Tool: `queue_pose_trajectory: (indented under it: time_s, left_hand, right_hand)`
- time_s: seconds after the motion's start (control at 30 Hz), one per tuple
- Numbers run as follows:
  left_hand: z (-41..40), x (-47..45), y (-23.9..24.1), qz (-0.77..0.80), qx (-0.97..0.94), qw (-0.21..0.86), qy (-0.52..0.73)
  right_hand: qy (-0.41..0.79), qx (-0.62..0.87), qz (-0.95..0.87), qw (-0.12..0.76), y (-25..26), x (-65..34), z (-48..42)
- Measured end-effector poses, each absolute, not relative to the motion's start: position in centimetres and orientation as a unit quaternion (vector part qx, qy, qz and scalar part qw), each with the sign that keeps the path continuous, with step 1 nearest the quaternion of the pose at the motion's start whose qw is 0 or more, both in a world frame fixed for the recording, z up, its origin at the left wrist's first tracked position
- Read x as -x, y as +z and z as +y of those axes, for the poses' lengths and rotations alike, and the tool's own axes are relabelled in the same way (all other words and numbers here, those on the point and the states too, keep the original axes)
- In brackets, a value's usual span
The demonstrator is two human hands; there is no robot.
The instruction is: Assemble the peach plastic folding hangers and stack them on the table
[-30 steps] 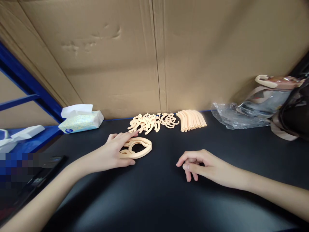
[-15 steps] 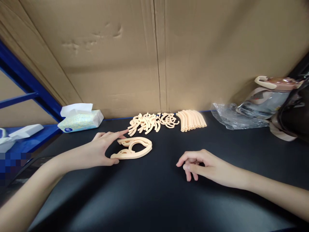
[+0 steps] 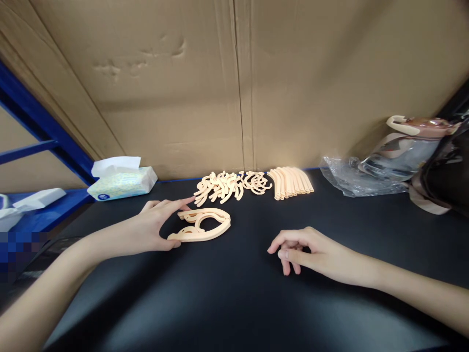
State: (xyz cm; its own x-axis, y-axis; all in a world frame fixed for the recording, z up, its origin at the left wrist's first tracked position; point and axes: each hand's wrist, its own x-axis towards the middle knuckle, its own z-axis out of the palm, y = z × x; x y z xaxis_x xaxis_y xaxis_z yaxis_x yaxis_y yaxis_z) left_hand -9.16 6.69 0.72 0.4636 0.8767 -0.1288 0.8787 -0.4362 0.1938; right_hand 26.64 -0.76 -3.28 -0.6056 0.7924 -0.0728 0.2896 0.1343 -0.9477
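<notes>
A cream plastic folding clothes hanger (image 3: 216,233) lies folded on the black tabletop, its two arms pointing left and its curved hook between them. My left hand (image 3: 148,230) spans the arm ends, thumb on the nearer one and fingertips at the farther one, so it grips the hanger lightly. Its index finger stretches toward a pile of small curved cream pieces (image 3: 222,186). To the right, my right hand (image 3: 306,252) hovers or rests over the table with loosely bent fingers apart and nothing in them. Whether it touches the surface I cannot tell.
Cream hook-shaped pieces (image 3: 256,182) and a row of longer curved arms (image 3: 291,182) lie at the back. A tissue pack (image 3: 124,182) stands back left. Clear plastic film (image 3: 346,178) and a water bottle (image 3: 406,151) are at right. A cardboard wall (image 3: 168,107) closes the back.
The hanger has shifted very slightly under my left hand, if at all. My right hand has stayed in place.
</notes>
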Motion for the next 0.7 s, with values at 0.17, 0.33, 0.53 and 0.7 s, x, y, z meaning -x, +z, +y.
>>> queue_pose_trajectory:
  time_s: [0.17, 0.33, 0.53, 0.7]
  left_hand:
    - [6.79, 9.25, 0.61, 0.523, -0.844, 0.117, -0.003]
    - [6.86, 9.4, 0.57, 0.519, -0.847, 0.116, -0.004]
    - [6.96, 9.46, 0.6, 0.503, -0.857, 0.116, -0.003]
    - [7.28, 9.65, 0.57, 0.503, -0.857, 0.112, 0.003]
  right_hand:
    - [0.539, 0.377, -0.716, 0.233, -3.32, -26.65, -0.71]
    - [0.54, 0.377, -0.715, 0.235, -3.19, -26.6, -0.69]
    - [0.541, 0.377, -0.715, 0.232, -3.14, -26.62, -0.82]
    - [0.538, 0.376, -0.718, 0.232, -3.26, -26.69, -0.86]
